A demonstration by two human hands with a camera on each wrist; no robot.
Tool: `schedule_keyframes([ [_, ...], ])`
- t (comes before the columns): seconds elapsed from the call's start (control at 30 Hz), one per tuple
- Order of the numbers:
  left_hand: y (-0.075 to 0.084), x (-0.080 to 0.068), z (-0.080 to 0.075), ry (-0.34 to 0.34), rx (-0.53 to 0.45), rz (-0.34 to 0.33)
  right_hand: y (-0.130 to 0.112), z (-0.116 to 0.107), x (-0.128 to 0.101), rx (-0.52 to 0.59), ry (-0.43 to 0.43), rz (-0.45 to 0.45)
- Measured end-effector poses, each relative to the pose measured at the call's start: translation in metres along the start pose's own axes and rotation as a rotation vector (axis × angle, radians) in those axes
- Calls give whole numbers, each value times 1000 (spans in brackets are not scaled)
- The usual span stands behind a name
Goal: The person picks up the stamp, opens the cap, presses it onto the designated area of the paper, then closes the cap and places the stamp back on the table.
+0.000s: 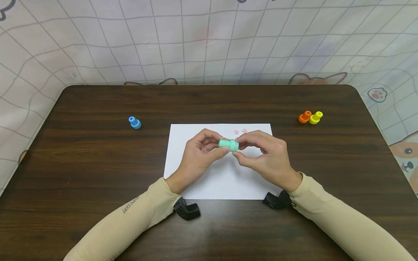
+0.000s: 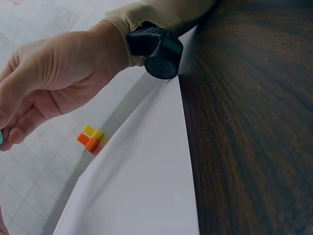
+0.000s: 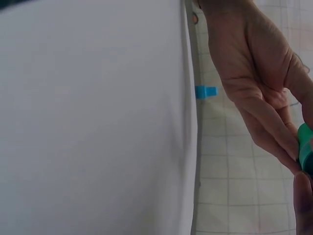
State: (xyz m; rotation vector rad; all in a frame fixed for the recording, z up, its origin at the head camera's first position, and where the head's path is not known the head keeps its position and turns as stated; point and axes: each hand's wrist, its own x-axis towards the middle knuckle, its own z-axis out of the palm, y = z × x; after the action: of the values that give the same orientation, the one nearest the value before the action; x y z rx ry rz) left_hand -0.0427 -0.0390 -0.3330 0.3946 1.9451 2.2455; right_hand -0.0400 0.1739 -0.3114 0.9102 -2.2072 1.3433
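I hold the green stamp (image 1: pixel 229 145) sideways above the paper (image 1: pixel 222 181), my left hand (image 1: pixel 199 156) pinching its body and my right hand (image 1: pixel 264 157) pinching its cap end, so both halves stay steady between opposing fingertips.

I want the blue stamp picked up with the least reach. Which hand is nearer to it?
Left. The left hand is on the blue stamp's side of the paper; the right hand is farther, beyond the green stamp both hands pinch.
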Motion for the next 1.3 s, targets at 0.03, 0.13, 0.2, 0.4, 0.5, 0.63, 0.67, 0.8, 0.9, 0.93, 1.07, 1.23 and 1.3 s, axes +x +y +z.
schedule_keyframes([
  [0.03, 0, 0, 0, -1, -3, 2, 0, 0, 0, -16, 1, -6],
  [0.13, 0, 0, 0, -4, -7, 15, -1, 0, 0, -57, 1, -21],
  [0.2, 1, 0, 0, -3, -6, 24, -1, 0, 0, -69, 5, -28],
  [0.4, 1, -1, 1, 14, -13, 28, -1, 1, -1, -69, 17, -40],
  [0.5, 1, -1, 2, 21, -28, 23, -1, 2, -1, -64, 25, -43],
  [0.63, 1, -2, 2, 25, -45, 24, -1, 2, -1, -57, 34, -55],
  [0.67, 1, -2, 2, 22, -47, 24, -1, 2, -1, -65, 34, -68],
  [0.8, 2, -2, 1, 10, -54, 24, -1, 2, -1, -101, 39, -128],
  [0.9, 3, -2, 1, 6, -54, 26, -1, 2, -1, -126, 45, -169],
  [0.93, 3, -2, 1, 7, -54, 26, -1, 2, -1, -129, 46, -178],
  [1.07, 3, -2, 1, 7, -60, 23, -1, 1, 0, -147, 44, -208],
  [1.23, 3, -2, 1, 11, -70, 18, 0, 1, 0, -159, 39, -224],
  [1.3, 2, -2, 1, 14, -73, 12, 0, 1, 0, -169, 41, -228],
])
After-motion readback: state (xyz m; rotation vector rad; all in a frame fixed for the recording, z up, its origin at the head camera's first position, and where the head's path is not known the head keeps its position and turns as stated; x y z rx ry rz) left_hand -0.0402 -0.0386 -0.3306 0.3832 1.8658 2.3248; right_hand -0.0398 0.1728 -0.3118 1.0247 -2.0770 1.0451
